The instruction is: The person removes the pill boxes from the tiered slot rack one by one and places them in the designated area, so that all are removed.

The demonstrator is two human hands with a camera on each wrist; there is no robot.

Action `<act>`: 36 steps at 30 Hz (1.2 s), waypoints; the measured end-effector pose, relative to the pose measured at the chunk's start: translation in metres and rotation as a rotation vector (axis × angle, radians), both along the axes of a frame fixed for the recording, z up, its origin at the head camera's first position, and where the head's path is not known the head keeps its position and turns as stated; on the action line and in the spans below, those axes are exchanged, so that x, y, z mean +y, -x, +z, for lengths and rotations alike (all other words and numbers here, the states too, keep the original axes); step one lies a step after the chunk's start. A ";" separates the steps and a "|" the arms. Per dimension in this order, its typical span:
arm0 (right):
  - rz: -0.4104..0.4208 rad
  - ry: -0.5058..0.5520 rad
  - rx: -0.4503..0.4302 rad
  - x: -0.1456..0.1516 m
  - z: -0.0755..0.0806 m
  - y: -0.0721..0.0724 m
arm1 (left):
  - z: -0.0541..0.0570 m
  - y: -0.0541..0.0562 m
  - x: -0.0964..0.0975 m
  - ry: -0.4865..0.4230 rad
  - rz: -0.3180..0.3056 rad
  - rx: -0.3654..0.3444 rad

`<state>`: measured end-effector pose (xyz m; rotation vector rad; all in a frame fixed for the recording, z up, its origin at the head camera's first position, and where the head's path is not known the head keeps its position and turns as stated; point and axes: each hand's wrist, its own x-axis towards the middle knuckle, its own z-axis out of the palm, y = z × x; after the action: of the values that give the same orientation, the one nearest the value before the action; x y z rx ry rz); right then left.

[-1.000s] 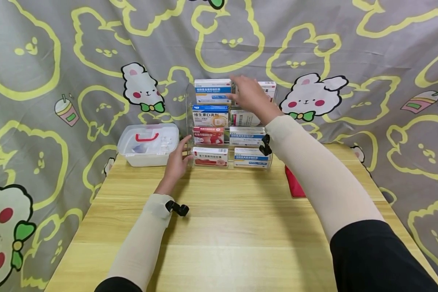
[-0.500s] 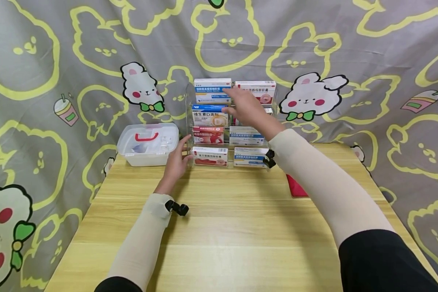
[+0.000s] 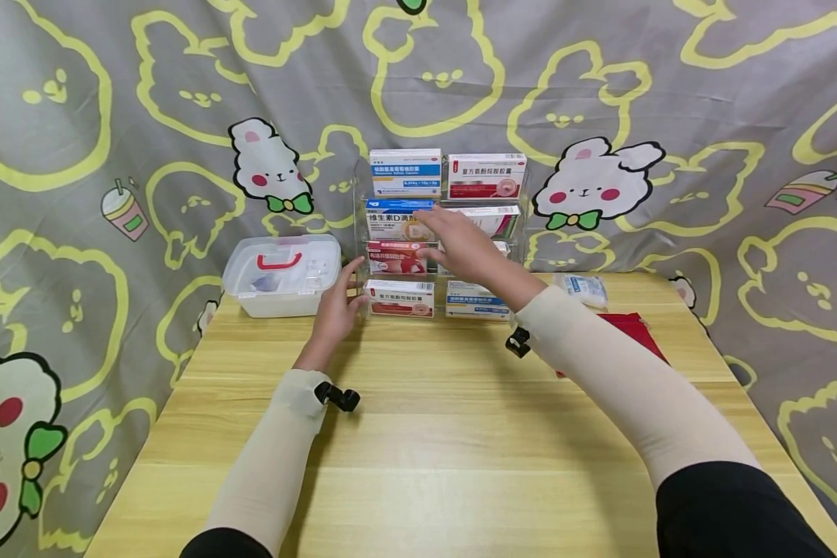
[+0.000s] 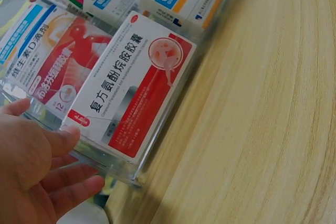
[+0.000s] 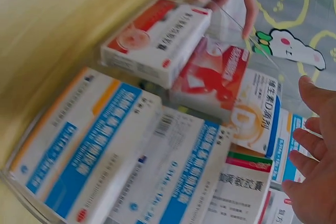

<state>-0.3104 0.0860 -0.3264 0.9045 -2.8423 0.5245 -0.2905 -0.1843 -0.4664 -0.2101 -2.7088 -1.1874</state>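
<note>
A clear tiered stand (image 4: 134, 176) holds medicine boxes in two columns. My left hand (image 3: 335, 310) is at the stand's left side, its thumb touching the edge and its fingers loosely extended beside it. Nearest to it is a white-and-red capsule box (image 4: 136, 85) on the lowest tier. My right hand (image 3: 467, 246) hovers, fingers extended and holding nothing, before the middle tiers. It partly covers a vitamin D drops box (image 3: 388, 222) and a red box (image 3: 390, 260). On top stand a blue-and-white box (image 3: 406, 174) and another white-and-red box (image 3: 487, 177).
Left of the stand is a translucent lidded case (image 3: 279, 298) with a red handle. To the right lie a small plastic packet (image 3: 586, 291) and a red pouch (image 3: 631, 329), partly behind my right forearm. A patterned curtain (image 3: 446, 101) hangs behind the wooden table (image 3: 418, 449).
My right hand has come down from the top tier to the middle tiers, uncovering the top right box, the packet and more of the pouch. The left hand stays put.
</note>
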 end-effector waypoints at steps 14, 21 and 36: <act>0.051 -0.007 -0.066 -0.004 -0.052 -0.022 | 0.000 0.001 -0.001 -0.011 -0.003 -0.013; 0.049 0.021 -0.081 -0.004 -0.077 -0.024 | 0.000 0.001 -0.002 -0.010 -0.005 0.006; -0.029 0.059 -0.050 -0.004 -0.100 -0.017 | -0.001 0.001 -0.003 -0.016 -0.014 0.005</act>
<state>-0.2930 0.0818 -0.4264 0.8508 -2.8633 0.6327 -0.2917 -0.1868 -0.4679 -0.2297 -2.6964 -1.2108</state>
